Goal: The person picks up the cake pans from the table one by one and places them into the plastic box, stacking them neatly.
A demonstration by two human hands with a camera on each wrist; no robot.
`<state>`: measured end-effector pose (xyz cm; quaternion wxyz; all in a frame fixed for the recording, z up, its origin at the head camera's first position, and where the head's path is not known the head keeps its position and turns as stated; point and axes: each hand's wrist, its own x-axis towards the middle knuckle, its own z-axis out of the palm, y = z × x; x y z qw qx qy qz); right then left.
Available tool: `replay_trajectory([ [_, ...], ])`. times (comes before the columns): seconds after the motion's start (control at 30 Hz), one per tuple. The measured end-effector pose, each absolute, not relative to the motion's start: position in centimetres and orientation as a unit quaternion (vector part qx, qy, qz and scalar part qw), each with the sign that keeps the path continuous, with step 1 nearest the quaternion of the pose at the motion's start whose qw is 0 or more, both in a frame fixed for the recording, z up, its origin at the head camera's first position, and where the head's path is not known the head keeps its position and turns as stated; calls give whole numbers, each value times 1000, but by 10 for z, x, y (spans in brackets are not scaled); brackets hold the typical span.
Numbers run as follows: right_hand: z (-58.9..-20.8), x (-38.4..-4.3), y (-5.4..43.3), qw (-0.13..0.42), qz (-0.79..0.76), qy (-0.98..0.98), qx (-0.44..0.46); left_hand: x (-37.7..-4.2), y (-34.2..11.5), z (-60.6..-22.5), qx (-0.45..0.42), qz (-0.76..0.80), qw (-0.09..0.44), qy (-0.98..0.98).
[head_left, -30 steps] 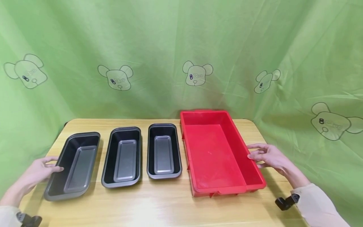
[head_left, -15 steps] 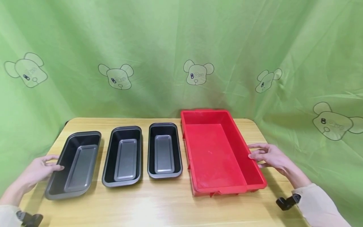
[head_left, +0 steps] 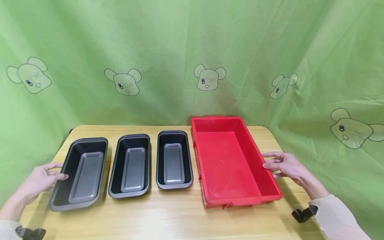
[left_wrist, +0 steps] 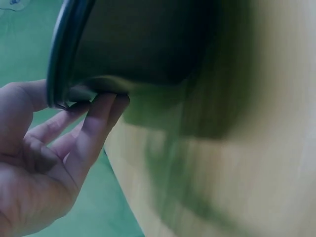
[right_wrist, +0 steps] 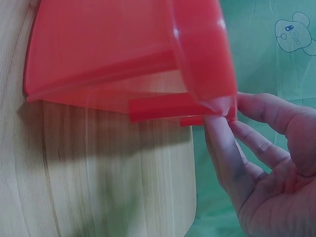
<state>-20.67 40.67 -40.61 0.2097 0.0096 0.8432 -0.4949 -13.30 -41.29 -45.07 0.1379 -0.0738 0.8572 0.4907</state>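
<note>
At the left of the head view, my left hand [head_left: 42, 180] pinches the left rim of a dark grey loaf pan [head_left: 87, 178], thumb inside and fingers outside. In the left wrist view, that pan's outer wall [left_wrist: 143, 39] stands over its shadow and appears slightly raised from the table. At the right, my right hand [head_left: 286, 165] pinches the right rim of a shallow red plastic bin [head_left: 226, 163]. Its thumb lies over the rim; the right wrist view shows the other fingers under the bin's lip [right_wrist: 207, 59]. Both the bin and this pan have nothing inside.
A second loaf pan [head_left: 133, 168] and a third loaf pan [head_left: 173, 161] stand between the held pan and the bin, on a light wooden table [head_left: 156, 216]. A green curtain [head_left: 168, 40] with printed mouse-like heads hangs behind and at both sides.
The left loaf pan has shifted slightly to the right with my left hand still gripping it. My right hand and the red bin stay in place.
</note>
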Motion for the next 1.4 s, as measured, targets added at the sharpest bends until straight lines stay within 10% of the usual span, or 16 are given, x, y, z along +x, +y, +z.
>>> replay_trajectory([
  [1.4, -409, -207, 408, 209, -495, 843, 13, -148, -313, -385, -60, 515, 79, 852],
])
